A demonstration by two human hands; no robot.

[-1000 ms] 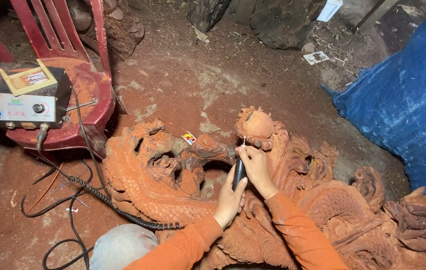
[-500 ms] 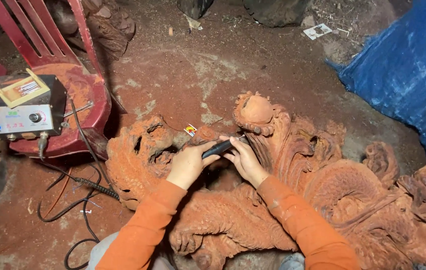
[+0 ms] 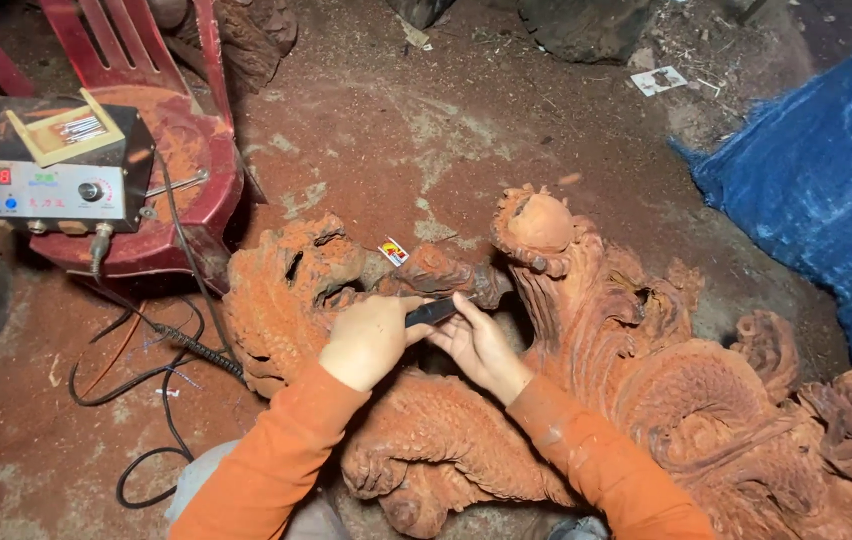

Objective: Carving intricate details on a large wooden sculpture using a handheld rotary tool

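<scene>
A: On the dirt floor (image 3: 466,110), centre of view: the carving (image 3: 586,400), a big red-brown wooden piece with scales and curls, lies flat. My left hand (image 3: 371,340) is wrapped around a dark rotary tool (image 3: 433,311); fingers clamped on its barrel, tip pointing right into a hollow of the carving.

B: And the right hand (image 3: 481,345)?

A: Fingers loosely curled, together, tips resting against the tool's front end and the wood just under it. I read it as steadying, not gripping; whether it truly pinches the tool I cannot tell.

B: Handling notes?

A: Judgement only. The tool looks light, stiff and slim, best taken mid-barrel as now. The carving looks heavy and rigid, unlikely to shift under hand pressure, but its thin curls and pierced edges look fragile. I'd brace on the thick scaled body, not the ornaments. Dust coats everything, so surfaces may be slippery.

B: Surroundings?

A: Left: a grey control box (image 3: 46,180) with a red display sits on a red plastic chair (image 3: 186,160); a black cable (image 3: 161,340) runs from it across the floor toward the carving. A blue tarp (image 3: 826,200) lies at right. A small card (image 3: 393,251) lies just beyond the carving.
</scene>
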